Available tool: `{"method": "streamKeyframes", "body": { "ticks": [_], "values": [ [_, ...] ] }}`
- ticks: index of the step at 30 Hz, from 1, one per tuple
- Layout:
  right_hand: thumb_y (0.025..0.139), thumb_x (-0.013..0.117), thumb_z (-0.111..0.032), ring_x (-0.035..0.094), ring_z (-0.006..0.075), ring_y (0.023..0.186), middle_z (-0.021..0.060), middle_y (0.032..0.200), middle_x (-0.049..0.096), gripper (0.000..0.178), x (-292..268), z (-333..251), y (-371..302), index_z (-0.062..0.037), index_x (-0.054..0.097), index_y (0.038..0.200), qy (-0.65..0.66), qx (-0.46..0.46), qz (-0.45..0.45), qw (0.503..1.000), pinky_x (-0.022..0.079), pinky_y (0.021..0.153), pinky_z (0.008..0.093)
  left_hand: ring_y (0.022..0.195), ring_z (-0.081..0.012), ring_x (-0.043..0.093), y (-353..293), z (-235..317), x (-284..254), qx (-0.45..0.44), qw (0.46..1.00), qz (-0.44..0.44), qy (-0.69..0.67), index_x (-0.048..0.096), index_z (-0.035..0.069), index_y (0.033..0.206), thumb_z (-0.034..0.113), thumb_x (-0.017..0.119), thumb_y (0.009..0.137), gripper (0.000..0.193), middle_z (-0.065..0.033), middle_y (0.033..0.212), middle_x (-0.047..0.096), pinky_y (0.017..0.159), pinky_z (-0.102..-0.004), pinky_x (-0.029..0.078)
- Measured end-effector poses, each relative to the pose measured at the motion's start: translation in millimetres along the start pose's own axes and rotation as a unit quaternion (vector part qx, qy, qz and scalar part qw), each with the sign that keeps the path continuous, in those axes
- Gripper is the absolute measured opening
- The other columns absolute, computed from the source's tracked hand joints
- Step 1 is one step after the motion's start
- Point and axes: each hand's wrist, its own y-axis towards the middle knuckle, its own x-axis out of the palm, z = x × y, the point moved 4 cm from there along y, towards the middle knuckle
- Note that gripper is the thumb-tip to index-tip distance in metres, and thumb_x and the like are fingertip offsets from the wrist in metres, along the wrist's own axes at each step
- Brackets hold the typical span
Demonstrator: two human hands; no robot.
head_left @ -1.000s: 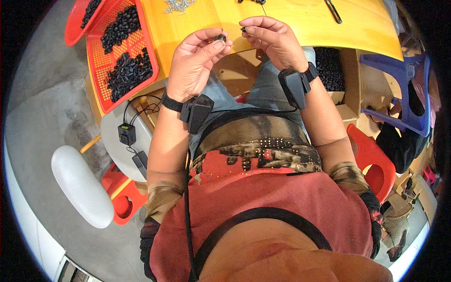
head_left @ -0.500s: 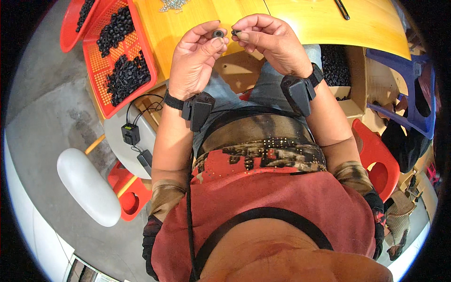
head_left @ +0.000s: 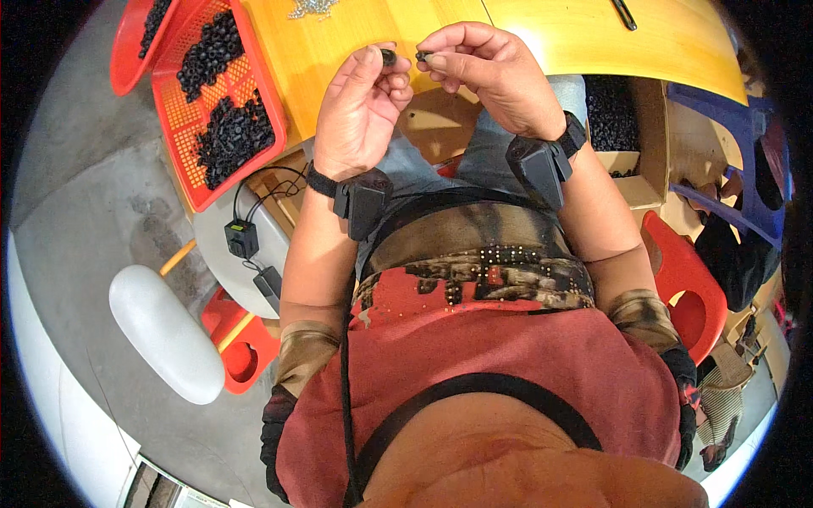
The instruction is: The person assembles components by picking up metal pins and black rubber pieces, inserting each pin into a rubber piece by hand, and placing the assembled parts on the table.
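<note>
- Basically, left hand [head_left: 360, 106] is clamped on a round black part [head_left: 389, 57], thumb against fingers; part sits at the tips, off the thumb's 3 o'clock side, clear of the palm.
- Right hand [head_left: 495, 80] pinches a small black piece [head_left: 422, 56] between thumb and index; piece pokes out toward 9 o'clock. Exact shape too small to tell.
- Both at 12 o'clock in view, near each other, not touching. Tip grips probably because the parts are tiny and this leaves their facing sides exposed.
- Hands sit by the near edge of the table [head_left: 364, 25], likely for a good sightline.
- Basket [head_left: 273, 127] at 10 o'clock: rings [head_left: 209, 55] toward its 12, angular bits [head_left: 233, 131] toward its 6. Looks kept apart by kind, left side for reach, I'd judge.
- Silvery bits [head_left: 312, 8] loose on the table at 11.
- Box [head_left: 650, 135] of black parts [head_left: 610, 110] at 2, below table level, presumably bulk storage off the worktop.
</note>
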Motion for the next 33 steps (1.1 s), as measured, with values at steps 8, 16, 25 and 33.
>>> {"method": "streamKeyframes", "body": {
  "ticks": [8,16,25,33],
  "values": [
    [0.079,0.062,-0.01,0.056,0.0066,0.068,0.0025,0.081,0.062,0.018,-9,-1,3,-0.0005,0.061,0.094,-0.05,-0.006,0.034,0.998,0.045,0.062,0.0191,0.074,-0.013,0.054,4,1,-2,-0.001,1.0,0.003,-0.005,0.056,0.001,0.099,0.01,0.055,0.085,0.017,-0.0105,0.09,0.06,0.068,-0.024,0.046],
    [0.076,0.061,-0.012,0.061,0.0122,0.068,0.007,0.076,0.064,0.018,-28,-15,23,-0.0001,0.062,0.09,-0.484,-0.081,0.136,0.86,0.048,0.062,0.0234,0.079,-0.0143,0.056,6,10,-23,0.018,0.998,0.057,-0.009,0.057,0.002,0.096,0.002,0.056,0.082,0.014,-0.0115,0.094,0.059,0.071,-0.0233,0.048],
    [0.072,0.061,-0.012,0.062,0.0226,0.067,0.0122,0.076,0.062,0.017,-32,-24,48,-0.0018,0.063,0.085,-0.6,-0.139,0.169,0.769,0.049,0.062,0.0288,0.083,-0.0151,0.056,14,15,-38,0.046,0.997,0.045,-0.04,0.057,0.002,0.097,0.004,0.055,0.084,0.013,-0.0105,0.095,0.059,0.075,-0.0249,0.047],
    [0.072,0.061,-0.011,0.062,0.022,0.067,0.0113,0.076,0.061,0.016,-35,-29,51,-0.0026,0.064,0.086,-0.632,-0.148,0.181,0.739,0.049,0.062,0.029,0.089,-0.0139,0.056,16,19,-41,0.05,0.997,0.043,-0.026,0.055,-0.001,0.105,0.001,0.055,0.082,0.023,-0.0087,0.098,0.06,0.081,-0.0238,0.046]
  ]
}}
